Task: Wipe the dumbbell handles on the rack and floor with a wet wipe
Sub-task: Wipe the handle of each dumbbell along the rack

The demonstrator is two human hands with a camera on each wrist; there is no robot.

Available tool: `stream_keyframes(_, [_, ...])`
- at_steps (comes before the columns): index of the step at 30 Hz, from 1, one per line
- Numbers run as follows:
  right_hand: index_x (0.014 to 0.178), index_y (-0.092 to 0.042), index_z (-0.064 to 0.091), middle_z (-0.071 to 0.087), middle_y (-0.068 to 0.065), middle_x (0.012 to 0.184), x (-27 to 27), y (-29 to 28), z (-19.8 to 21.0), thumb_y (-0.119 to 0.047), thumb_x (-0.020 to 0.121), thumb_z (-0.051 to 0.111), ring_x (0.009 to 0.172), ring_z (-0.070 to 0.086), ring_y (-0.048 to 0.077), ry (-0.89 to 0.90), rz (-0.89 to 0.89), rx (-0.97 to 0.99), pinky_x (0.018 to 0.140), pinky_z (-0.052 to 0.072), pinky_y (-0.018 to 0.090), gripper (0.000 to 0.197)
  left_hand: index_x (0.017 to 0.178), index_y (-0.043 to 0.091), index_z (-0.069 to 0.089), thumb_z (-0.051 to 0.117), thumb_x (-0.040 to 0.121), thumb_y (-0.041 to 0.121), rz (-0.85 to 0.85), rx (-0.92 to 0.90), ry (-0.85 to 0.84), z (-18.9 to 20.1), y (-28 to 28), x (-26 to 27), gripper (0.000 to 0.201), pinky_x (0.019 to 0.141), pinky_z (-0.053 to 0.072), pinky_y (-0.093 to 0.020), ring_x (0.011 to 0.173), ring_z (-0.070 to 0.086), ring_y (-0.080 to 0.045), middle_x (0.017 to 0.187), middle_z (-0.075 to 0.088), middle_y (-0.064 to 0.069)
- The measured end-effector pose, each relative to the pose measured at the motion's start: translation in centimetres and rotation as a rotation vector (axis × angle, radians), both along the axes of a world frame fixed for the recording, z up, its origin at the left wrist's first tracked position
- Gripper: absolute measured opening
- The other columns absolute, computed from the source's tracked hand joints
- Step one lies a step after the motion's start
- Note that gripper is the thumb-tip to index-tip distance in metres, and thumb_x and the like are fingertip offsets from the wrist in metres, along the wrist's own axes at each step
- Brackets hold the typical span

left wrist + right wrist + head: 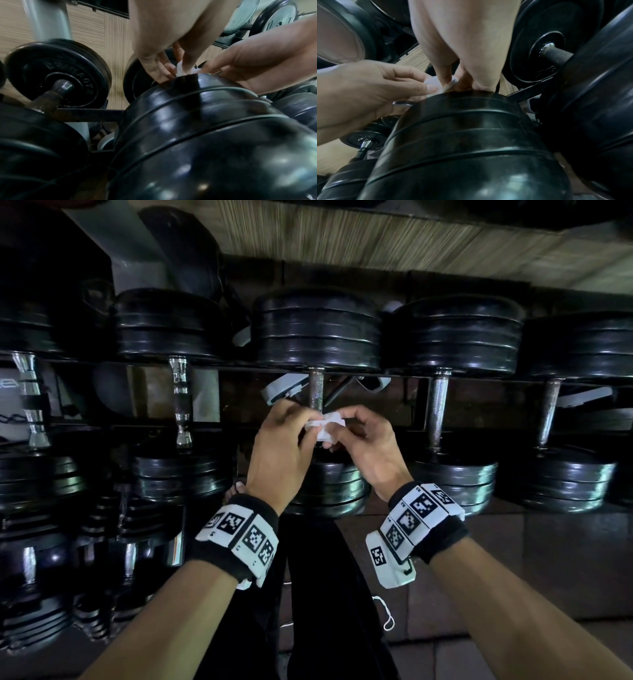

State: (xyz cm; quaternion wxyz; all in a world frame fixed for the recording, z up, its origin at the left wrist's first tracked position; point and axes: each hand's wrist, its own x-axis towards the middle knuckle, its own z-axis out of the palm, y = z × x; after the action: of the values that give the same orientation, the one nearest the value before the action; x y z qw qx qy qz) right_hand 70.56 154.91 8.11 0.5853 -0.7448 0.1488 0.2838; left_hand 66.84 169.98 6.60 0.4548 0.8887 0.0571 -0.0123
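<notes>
Both forearms are reaching in as the left hand (281, 440) and right hand (366, 440) are pinching a crumpled wet wipe (325, 426) between them just before the middle dumbbell handle (315, 388) on the rack, likely refolding it before wrapping that bar.

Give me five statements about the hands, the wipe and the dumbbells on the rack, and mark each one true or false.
1. Both the left hand and the right hand pinch the small crumpled white wet wipe. True.
2. The wipe is wrapped round the knurled steel handle of the middle black dumbbell. False: it is held in front of that handle, between the fingers.
3. The left hand grips a dumbbell handle. False: it holds only the wipe.
4. The black plate dumbbells lie side by side on a dark metal rack. True.
5. Both wrists wear black bands with white coded markers. True.
</notes>
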Motion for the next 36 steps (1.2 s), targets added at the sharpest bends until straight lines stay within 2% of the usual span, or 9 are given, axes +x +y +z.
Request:
stream_keyframes(6, [0.115, -0.003, 0.065, 0.074, 0.008, 0.093, -0.1, 0.3, -0.1, -0.004, 0.096, 0.061, 0.078, 0.069, 0.004, 0.000, -0.038, -0.007, 0.074, 0.052, 0.016, 0.019, 0.120, 0.018, 0.067, 0.063, 0.094, 0.024, -0.080, 0.233, 0.011, 1.2, -1.5, -0.8, 0.027, 0.075, 0.056, -0.041, 0.099, 0.058, -0.022, 0.106, 0.061, -0.001])
stream_keyframes(11, [0.121, -0.010, 0.061, 0.074, 0.011, 0.094, 0.0, -0.3, 0.3, 0.004, 0.095, 0.059, 0.082, 0.070, 0.010, 0.013, 0.002, 0.064, 0.081, 0.054, 0.019, 0.029, 0.120, 0.016, 0.069, 0.060, 0.098, 0.024, -0.061, -0.074, -0.017, 1.0, -0.3, -0.7, 0.026, 0.086, 0.052, -0.028, 0.097, 0.064, -0.008, 0.104, 0.069, 0.003])
stream_keyframes(16, [0.125, -0.021, 0.054, 0.070, 0.019, 0.103, 0.0, -0.2, 0.9, 0.002, 0.095, 0.060, 0.087, 0.066, 0.024, -0.009, 0.096, 0.117, 0.083, 0.055, 0.026, 0.038, 0.127, 0.025, 0.057, 0.071, 0.090, 0.030, 0.214, -0.280, 0.292, 0.4, 0.7, 0.3, 0.041, 0.080, 0.044, -0.005, 0.092, 0.063, -0.001, 0.095, 0.067, 0.007])
stream_keyframes(20, [0.132, -0.012, 0.043, 0.065, 0.020, 0.093, -0.1, -0.1, 1.0, 0.009, 0.098, 0.044, 0.081, 0.063, 0.025, -0.042, 0.114, 0.243, 0.080, 0.053, 0.025, 0.039, 0.110, 0.020, 0.071, 0.068, 0.091, 0.039, 0.090, -0.397, 0.439, 0.0, 0.7, 1.1, 0.027, 0.091, 0.052, -0.023, 0.091, 0.066, -0.003, 0.102, 0.072, 0.004])
stream_keyframes(23, [0.128, -0.011, 0.049, 0.069, 0.022, 0.095, 0.0, 0.2, 1.3, -0.006, 0.102, 0.040, 0.079, 0.064, 0.022, -0.001, 0.033, 0.246, 0.071, 0.051, 0.020, 0.028, 0.099, 0.014, 0.072, 0.070, 0.090, 0.033, 0.098, -0.330, 0.357, 0.3, 0.4, 1.3, 0.021, 0.074, 0.045, -0.011, 0.076, 0.062, 0.001, 0.085, 0.071, 0.007])
stream_keyframes(25, [0.117, -0.011, 0.057, 0.073, 0.004, 0.086, 0.1, 0.3, 1.1, -0.018, 0.104, 0.050, 0.075, 0.067, 0.012, -0.021, 0.024, 0.157, 0.071, 0.052, 0.019, 0.017, 0.101, 0.013, 0.069, 0.073, 0.087, 0.030, 0.089, -0.317, 0.341, 0.2, 0.3, 1.3, 0.022, 0.074, 0.044, -0.012, 0.080, 0.063, -0.001, 0.089, 0.070, 0.004])
stream_keyframes(30, [0.101, -0.010, 0.068, 0.065, -0.003, 0.076, 0.2, -0.1, -0.5, -0.017, 0.102, 0.056, 0.066, 0.058, 0.002, -0.060, 0.037, -0.012, 0.069, 0.047, 0.020, 0.014, 0.093, 0.014, 0.072, 0.074, 0.087, 0.028, 0.101, -0.418, 0.363, -0.2, 0.4, 0.9, 0.016, 0.087, 0.055, -0.040, 0.084, 0.068, -0.012, 0.086, 0.073, 0.003])
stream_keyframes(33, [0.103, -0.021, 0.067, 0.068, -0.009, 0.087, 0.1, -0.2, -0.3, -0.016, 0.100, 0.059, 0.072, 0.059, -0.001, -0.060, 0.034, -0.009, 0.068, 0.047, 0.017, 0.010, 0.084, 0.013, 0.071, 0.075, 0.087, 0.025, 0.125, -0.473, 0.366, -0.3, 0.8, 0.8, 0.013, 0.081, 0.053, -0.038, 0.074, 0.065, -0.010, 0.080, 0.073, 0.000])
stream_keyframes(36, [0.118, -0.020, 0.065, 0.070, 0.001, 0.096, 0.3, -0.7, 0.0, -0.013, 0.098, 0.062, 0.084, 0.063, 0.010, -0.019, 0.023, 0.118, 0.074, 0.050, 0.027, 0.021, 0.101, 0.019, 0.072, 0.070, 0.091, 0.019, 0.058, -0.553, 0.405, 0.1, 1.1, 1.0, 0.010, 0.073, 0.054, -0.027, 0.082, 0.065, -0.009, 0.096, 0.074, -0.004])
